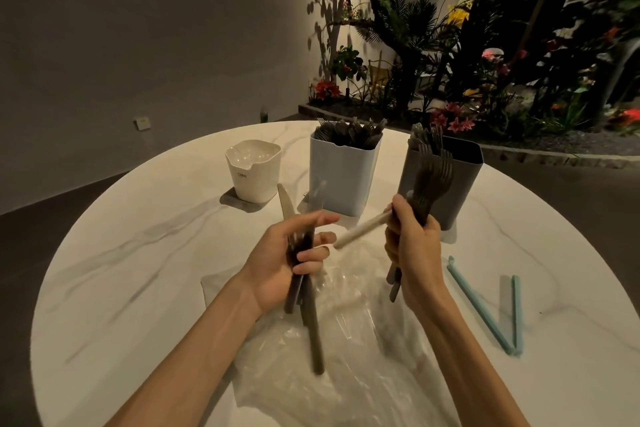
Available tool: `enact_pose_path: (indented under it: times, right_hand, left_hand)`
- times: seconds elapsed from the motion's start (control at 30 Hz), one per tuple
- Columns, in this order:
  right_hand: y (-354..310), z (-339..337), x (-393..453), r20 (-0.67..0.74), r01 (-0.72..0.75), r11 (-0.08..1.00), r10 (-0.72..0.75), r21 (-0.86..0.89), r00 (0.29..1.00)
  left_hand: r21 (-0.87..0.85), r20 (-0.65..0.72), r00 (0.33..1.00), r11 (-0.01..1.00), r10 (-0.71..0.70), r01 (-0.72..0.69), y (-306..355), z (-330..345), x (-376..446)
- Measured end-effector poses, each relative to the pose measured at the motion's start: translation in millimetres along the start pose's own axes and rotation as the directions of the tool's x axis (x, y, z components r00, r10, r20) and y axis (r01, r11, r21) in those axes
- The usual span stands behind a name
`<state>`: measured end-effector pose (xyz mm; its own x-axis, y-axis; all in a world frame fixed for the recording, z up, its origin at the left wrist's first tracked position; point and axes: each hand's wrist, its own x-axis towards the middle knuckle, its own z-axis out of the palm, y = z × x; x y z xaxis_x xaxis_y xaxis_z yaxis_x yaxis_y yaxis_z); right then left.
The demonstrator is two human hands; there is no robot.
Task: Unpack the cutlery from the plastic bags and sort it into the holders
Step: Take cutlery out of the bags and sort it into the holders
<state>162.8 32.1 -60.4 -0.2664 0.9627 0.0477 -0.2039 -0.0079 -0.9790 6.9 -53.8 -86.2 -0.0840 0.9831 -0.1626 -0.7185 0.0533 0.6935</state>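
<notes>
A: Where do things stand?

B: The right hand (412, 250) has its fingers (393, 218) wrapped round a bunch of dark plastic forks (433, 184), tines up, just in front of the tall grey holder (460, 184); a cream-coloured handle (360, 230) sticks out sideways from that grip. The left hand (284, 263) curls loosely round a few dark, blurred pieces of cutlery (304, 291) over the crumpled clear plastic bag (311, 357), left of the grey holder.

A: How should the sorting go?

B: I'd pull the cream piece out first, since it looks like the odd one. Then lower the forks, handles down, into the grey holder, which already carries some. The pale blue holder (341, 180) to its left looks packed; the white holder (252, 172) beyond seems empty.
</notes>
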Motion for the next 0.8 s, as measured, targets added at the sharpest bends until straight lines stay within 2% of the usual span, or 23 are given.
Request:
enact_pose_path:
  times: [0.13,0.23,0.33,0.47,0.53,0.63,0.8]
  right_hand:
    - [2,0,-6,0.248,0.033,0.941,0.055,-0.336,0.967]
    - [7,6,-11,0.341,0.081,0.875,0.099,-0.477,0.935]
    - [8,8,-12,0.33,0.107,0.868,0.068,-0.485,0.941]
    - [8,8,-14,0.389,0.219,0.832,-0.004,-0.51,0.921]
    - [11,9,-16,0.45,0.264,0.808,0.002,-0.527,0.893]
    - [17,11,-15,0.478,0.255,0.805,0.041,-0.536,0.878]
    - [18,11,-14,0.445,0.251,0.854,-0.026,-0.455,0.895]
  left_hand:
    - [-0.067,0.002,1.0,0.997,0.023,-0.023,-2,1,1]
    - [0.091,-0.047,0.996,0.994,0.071,-0.066,-3,4,-1]
    - [0.199,-0.048,0.99,0.972,0.135,-0.123,-2,5,-4]
    - [0.272,-0.092,0.986,0.956,0.141,-0.112,-3,5,-5]
    - [0.306,-0.115,0.983,0.947,0.142,-0.101,-5,6,-4]
    - [0.378,-0.15,0.977,0.921,0.155,-0.088,-6,5,-3]
    - [0.342,-0.138,0.965,0.925,0.224,-0.166,-2,7,-3]
